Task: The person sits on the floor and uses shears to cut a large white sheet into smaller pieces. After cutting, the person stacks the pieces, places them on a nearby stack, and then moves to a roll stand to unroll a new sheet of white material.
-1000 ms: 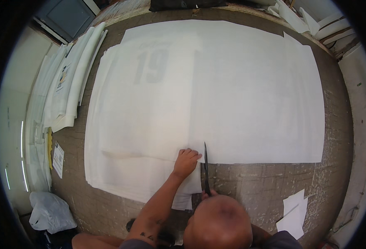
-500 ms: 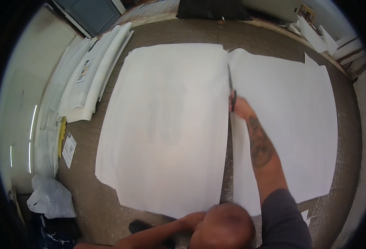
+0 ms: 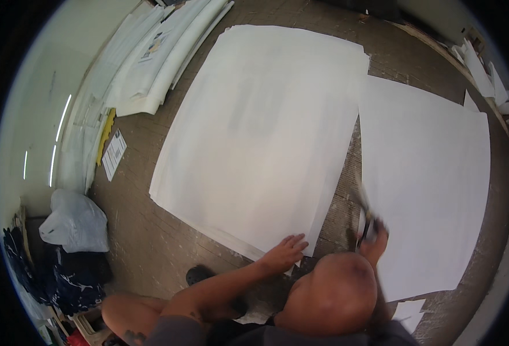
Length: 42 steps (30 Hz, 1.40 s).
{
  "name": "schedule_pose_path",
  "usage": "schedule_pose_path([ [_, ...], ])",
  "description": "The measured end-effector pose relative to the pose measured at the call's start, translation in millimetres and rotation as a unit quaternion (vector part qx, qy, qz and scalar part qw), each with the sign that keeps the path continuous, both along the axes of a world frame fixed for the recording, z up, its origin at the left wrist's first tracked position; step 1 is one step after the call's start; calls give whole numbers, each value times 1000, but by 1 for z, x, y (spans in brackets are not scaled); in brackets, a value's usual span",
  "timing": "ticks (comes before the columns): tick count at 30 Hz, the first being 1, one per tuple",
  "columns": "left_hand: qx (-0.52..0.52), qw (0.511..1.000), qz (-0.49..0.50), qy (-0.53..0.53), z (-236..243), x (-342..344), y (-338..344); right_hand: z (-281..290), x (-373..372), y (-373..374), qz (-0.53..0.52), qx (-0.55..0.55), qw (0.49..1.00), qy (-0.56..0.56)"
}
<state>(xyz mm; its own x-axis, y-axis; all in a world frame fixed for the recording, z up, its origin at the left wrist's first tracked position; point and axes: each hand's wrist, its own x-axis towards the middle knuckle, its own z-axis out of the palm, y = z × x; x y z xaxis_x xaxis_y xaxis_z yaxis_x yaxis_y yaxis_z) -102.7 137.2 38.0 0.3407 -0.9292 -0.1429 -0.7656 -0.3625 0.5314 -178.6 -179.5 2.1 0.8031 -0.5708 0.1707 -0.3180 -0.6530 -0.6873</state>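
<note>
a pair of scissors (image 3: 367, 218) is gripped by the handles in a person's right hand (image 3: 373, 239), both blurred, beside the left edge of a single white sheet (image 3: 427, 161) spread on a brown floor (image 3: 336, 209); whether the blades are parted cannot be told. the near right corner of a stack of white sheets (image 3: 254, 127) is pressed by the left hand (image 3: 286, 254), which is laid palm down with its fingers loosely spread and nothing grasped. the stack and the single sheet are separated by a wedge of bare floor, narrowed toward the far end, where their edges are met; which of them is uppermost there cannot be made out. the step in hand is judged to be the parting of sheet from stack, with the long edge seemingly cut. for the next move, it is judged, the scissors need to be kept clear of both edges and the stack's corner held flat. white scraps (image 3: 409, 314) are seen below the single sheet, and a bundle of rolled sheets (image 3: 162, 63) is laid at the far left.
</note>
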Motion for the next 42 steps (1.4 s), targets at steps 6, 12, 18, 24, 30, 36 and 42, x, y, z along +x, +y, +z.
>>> schedule_pose_path([
  [6, 62, 998, -24, 23, 18, 18, 1, -47, -129, 13, 20, -200, 971, 130],
  [12, 135, 990, 20, 30, 13, 4, -22, 4, 34, -58, -124, -87, 988, 5],
  [18, -175, 604, 262, 733, -42, -43, -118, 108, 207, -14, 94, 280, 955, 37],
  [24, -305, 515, 485, 638, -57, -30, -142, 121, 150, 71, 272, 494, 825, 38],
  [30, -250, 493, 651, 521, -31, 67, -69, 91, -30, 65, 163, 442, 858, 205],
  [36, -262, 581, 642, 425, -21, 108, -42, 101, -158, 68, 90, 554, 784, 266],
  [42, -290, 763, 566, 120, -13, 85, -53, 88, -143, 63, 66, 609, 752, 244],
])
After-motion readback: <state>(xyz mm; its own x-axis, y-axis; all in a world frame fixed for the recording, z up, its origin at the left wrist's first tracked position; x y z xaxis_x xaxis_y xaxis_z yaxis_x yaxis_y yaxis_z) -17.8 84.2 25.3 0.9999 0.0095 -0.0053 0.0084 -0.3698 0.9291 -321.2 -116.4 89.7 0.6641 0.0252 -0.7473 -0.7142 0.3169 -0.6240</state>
